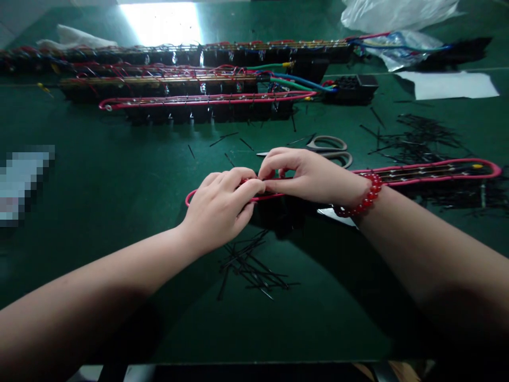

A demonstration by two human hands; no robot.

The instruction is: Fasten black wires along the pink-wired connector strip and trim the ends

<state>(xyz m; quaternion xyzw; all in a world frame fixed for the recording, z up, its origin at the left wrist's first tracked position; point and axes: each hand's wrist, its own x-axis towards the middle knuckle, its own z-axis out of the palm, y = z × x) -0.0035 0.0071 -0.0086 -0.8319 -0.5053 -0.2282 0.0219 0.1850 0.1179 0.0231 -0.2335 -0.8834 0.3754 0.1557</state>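
A long black strip [421, 173] with brass-coloured rails and a pink-red wire looped around its edge lies across the table in front of me. My left hand [220, 209] is closed around its left part, thumb and fingers on the upper edge. Just to the right, my right hand [304, 174] pinches at the strip with thumb and forefinger; whatever is between those fingertips is hidden. The fingertips of both hands nearly meet. Scissors [342, 144] with grey handles lie behind my right hand. Thin black cable ties [254, 268] are scattered nearer to me.
Several wired strips [214, 98] stand in rows farther back, with a black connector block [353, 89] at their right. More black ties [417, 132] are heaped at the right. White paper [453, 86] and clear plastic bags [397, 15] lie at the back right. A blurred pale object [19, 183] is at the left.
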